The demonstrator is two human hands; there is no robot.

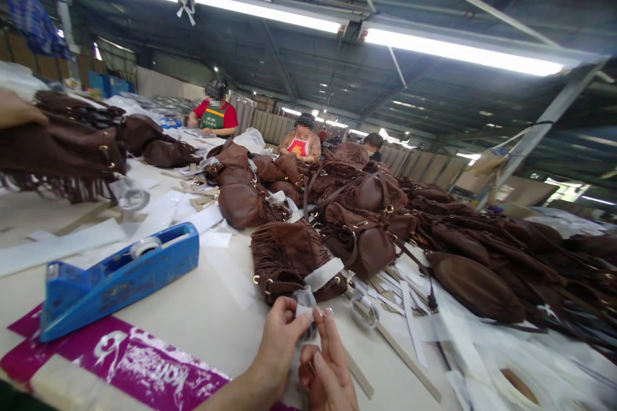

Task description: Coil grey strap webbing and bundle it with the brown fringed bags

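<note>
My left hand (280, 340) and my right hand (328, 366) meet at the near edge of the table, both pinched on a small crumpled piece of clear wrap (304, 303). Just beyond my fingers lies a brown fringed suede bag (289, 257) with a white paper band (324, 274) across its front. My left forearm comes in from the bottom edge.
A blue tape dispenser (116, 279) sits at the left on a magenta printed sheet (135, 359). Piles of brown bags (385, 212) cover the table's middle and right, among white paper strips (414, 327). Three people (214, 117) work at the far side. Another hand (19, 112) holds bags at the left.
</note>
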